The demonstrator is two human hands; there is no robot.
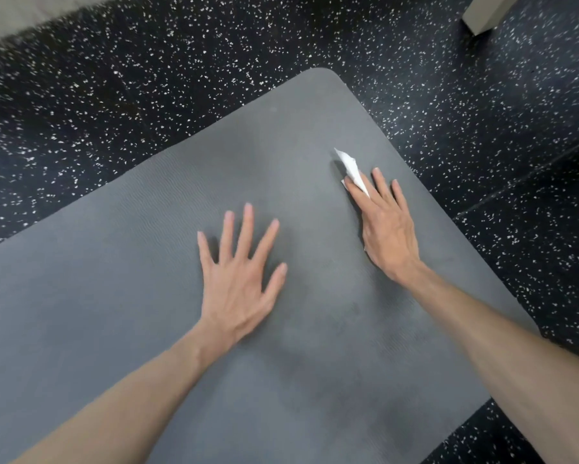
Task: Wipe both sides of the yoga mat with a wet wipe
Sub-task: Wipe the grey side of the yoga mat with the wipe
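Your right hand point(390, 236) lies flat with straight fingers, pressing a crumpled white wet wipe point(351, 170) against the flat grey foam yoga mat point(147, 296); the wipe's free end pokes out ahead between your fingers. Your left hand point(239, 289) is splayed and holds nothing, palm down on the mat just beside the right, steadying it. The mat lies on the black white-speckled rubber floor point(114, 95), its long axis running from the rounded far corner ahead of your right hand back towards your left. I'd judge the unwiped stretch lies leftward, so the right hand, nearer that corner, should sweep across.
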